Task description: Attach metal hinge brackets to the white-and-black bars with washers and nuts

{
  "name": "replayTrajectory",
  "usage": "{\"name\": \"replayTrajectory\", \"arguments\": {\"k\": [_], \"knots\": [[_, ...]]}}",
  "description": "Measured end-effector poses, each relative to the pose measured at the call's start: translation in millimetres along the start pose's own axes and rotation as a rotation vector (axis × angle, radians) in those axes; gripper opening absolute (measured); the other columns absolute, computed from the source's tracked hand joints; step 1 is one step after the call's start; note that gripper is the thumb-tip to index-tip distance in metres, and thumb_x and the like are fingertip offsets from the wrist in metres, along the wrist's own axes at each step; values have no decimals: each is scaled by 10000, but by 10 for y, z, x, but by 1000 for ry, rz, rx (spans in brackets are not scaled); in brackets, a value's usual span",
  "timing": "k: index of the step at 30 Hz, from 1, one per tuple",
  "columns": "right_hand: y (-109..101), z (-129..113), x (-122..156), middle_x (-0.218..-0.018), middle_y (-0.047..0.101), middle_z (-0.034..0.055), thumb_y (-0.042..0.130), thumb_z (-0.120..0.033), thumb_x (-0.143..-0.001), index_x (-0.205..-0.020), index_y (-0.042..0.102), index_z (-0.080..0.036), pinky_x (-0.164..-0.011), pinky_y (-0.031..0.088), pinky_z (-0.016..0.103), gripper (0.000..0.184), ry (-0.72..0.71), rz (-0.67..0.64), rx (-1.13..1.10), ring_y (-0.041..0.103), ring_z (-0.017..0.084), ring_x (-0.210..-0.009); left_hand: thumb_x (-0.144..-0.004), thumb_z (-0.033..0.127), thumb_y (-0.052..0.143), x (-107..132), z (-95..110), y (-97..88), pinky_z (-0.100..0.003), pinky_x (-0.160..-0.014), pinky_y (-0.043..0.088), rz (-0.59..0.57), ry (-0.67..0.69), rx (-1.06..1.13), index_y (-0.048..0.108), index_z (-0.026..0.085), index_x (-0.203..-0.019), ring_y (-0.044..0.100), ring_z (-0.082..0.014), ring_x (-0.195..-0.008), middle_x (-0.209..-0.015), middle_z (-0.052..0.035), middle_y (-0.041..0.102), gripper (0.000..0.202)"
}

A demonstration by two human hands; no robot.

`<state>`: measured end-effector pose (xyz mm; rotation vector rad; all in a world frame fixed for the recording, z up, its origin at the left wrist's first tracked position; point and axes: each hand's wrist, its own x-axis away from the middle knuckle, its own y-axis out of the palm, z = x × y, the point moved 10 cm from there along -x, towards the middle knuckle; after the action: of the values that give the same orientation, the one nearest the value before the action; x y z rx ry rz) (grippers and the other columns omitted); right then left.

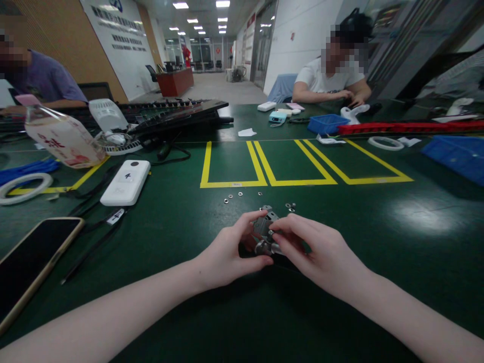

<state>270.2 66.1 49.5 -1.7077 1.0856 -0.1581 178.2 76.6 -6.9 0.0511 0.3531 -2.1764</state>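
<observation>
My left hand [236,247] is closed round a small grey metal assembly [261,227] with a flat plate and a round knob-like end [261,247]. From the other side, my right hand [315,247] pinches a tiny metal piece, which looks like a nut [270,233], against the plate. My fingers partly hide the assembly's lower side. Beyond my hands, several loose nuts [240,194] lie on the green table, and a few small metal pieces [290,206] sit just past my right fingers.
Yellow tape outlines [234,184] mark the table ahead. At left are a phone [38,257], a white power bank [126,182] with black cables and a bottle [62,133]. Blue bins [457,156] and a red strip [401,127] lie at right. Two people sit across the table.
</observation>
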Motion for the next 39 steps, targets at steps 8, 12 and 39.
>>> {"name": "replayTrajectory", "arguments": {"k": [8,12,39], "knots": [[-32,-204,21,-896,633,57,452,-176,-972,-1039,579,-141,-605,447,246,148,-198,77,252,589,134,-710,-810,197,705,-8,2,-5,-385,-796,548,9,2,-24,308,242,-1415,645,-211,-876,-1033,-59,649,725],[-52,-166,-1,-876,625,42,487,-168,-946,-983,594,-144,-588,451,229,116,-120,92,191,581,121,-697,-815,184,701,-11,14,-2,-366,-786,549,5,13,-16,310,244,-1415,643,-203,-883,-1063,-62,647,719],[9,-74,46,-1055,561,84,397,-192,-1005,-1192,608,-163,-652,489,275,284,-257,-18,171,554,151,-833,-822,160,695,-9,6,-2,-331,-774,550,6,-10,-18,316,234,-1412,635,-183,-886,-1102,-67,645,705]]}}
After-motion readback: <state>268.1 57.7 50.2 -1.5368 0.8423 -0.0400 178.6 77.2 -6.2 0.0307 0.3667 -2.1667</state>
